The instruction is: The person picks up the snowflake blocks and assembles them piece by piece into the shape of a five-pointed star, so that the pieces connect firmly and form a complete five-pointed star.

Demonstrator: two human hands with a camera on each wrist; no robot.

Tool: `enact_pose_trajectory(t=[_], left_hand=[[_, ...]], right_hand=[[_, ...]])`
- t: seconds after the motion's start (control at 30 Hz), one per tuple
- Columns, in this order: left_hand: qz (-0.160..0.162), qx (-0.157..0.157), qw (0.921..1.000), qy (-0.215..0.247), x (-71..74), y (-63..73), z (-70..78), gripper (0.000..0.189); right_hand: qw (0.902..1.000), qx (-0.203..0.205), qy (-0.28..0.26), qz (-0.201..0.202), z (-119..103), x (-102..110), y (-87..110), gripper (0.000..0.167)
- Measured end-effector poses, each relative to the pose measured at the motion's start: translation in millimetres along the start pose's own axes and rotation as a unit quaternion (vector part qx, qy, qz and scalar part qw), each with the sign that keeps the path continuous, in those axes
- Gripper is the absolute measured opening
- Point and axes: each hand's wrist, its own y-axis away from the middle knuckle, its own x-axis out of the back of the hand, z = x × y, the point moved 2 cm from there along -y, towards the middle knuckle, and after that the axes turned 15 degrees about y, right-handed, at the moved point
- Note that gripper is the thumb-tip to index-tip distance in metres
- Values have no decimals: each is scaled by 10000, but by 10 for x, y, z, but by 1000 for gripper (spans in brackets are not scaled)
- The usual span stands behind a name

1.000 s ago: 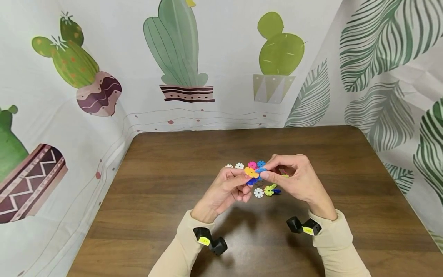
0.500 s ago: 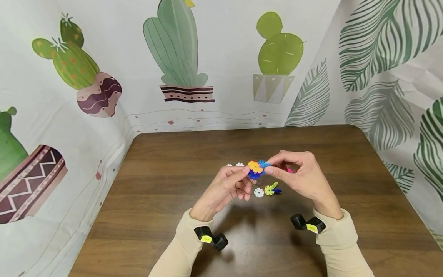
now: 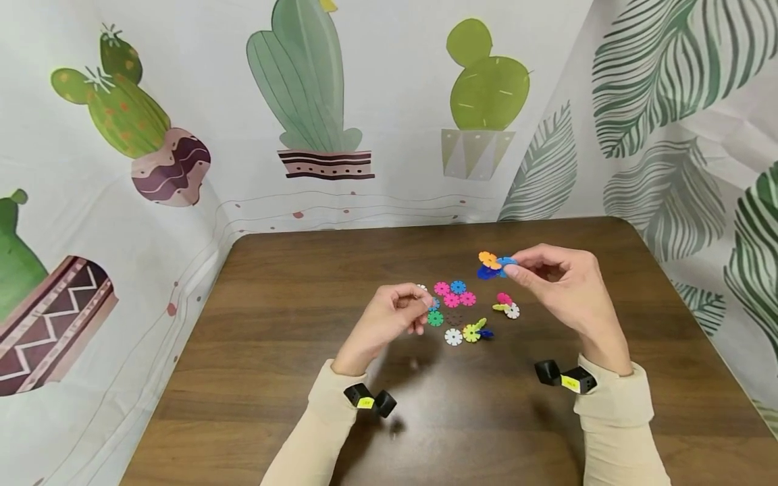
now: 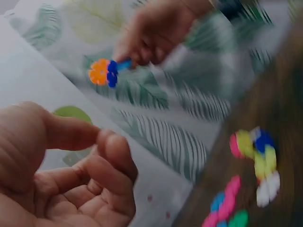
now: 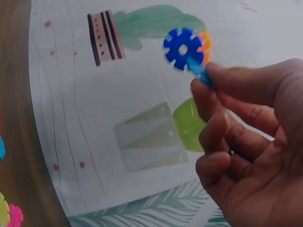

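Whereas half a second ago they worked together above the brown counter (image 3: 292, 290), the right hand (image 3: 568, 290) and left hand (image 3: 392, 314) are now well apart; the right has shifted rightward, its fingers pinching the orange-and-blue assembly (image 3: 488, 260) in the air; the left's fingers are loosely curled, tips nearly meeting, with nothing held; below lie a yellow-green and dark blue joined piece (image 3: 471, 333), pink discs (image 3: 451, 299), a white disc (image 3: 453, 337) and a green disc (image 3: 435, 318).
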Motion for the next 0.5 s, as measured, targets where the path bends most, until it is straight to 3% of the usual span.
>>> enact_pose_trajectory(t=[0.07,0.17,0.4,0.5], left_hand=[[135,-87,9965,-816,38,-53,-93,13],[285,-153,9832,-1796,81,-132,-255,14],[831,48,9588,-2715,144,-293,-631,8],[1011,18,9560,-2754,152,-327,-712,9]], right_hand=[[9996,-95,260,22,31,5,-17,10],[9979,-244,586,-116,130,-2,-52,12],[9893,-1067,383,-914,659,-41,-124,26],[9820,-1443,287,-1188,866,-39,-134,34]])
